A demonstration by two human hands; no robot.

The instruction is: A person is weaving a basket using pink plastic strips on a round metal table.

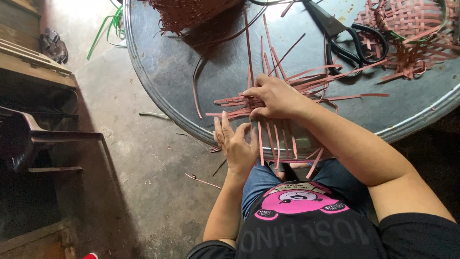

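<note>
Right hand (273, 98) is pressed flat on the crossing of the strips, fingers curled down and pinning the little woven patch (249, 103) against the counter (191, 72) near its front edge. It isn't really gripping anything, more clamping the weave in place. Left hand (235, 146) is just off the counter's rim, below the patch, fingers spread open and pointing up — it looks like it's touching or about to catch the ends of the reddish strips (275, 144) that hang over the edge, but I can't tell if it has one pinched.

As for progress, I'd say this one is barely started. Only a small knot of crossed strips sits under the right hand, and long loose ends fan out in every direction: some up toward the middle of the counter, some off to the right, several dangling over the front rim. No sides, no shape yet, just the beginning of a flat base.

Further out, toward the far right corner of the counter, there's a woven mat piece (407, 29) that's much further along — a proper lattice with loose ends sticking out. Black scissors (345, 38) lie between it and the hands. At the far edge there's a bundle of strips (187, 12) in the same reddish colour. On the floor (143, 192) are a few scraps, plus some green strips (108, 26) off to the left.
</note>
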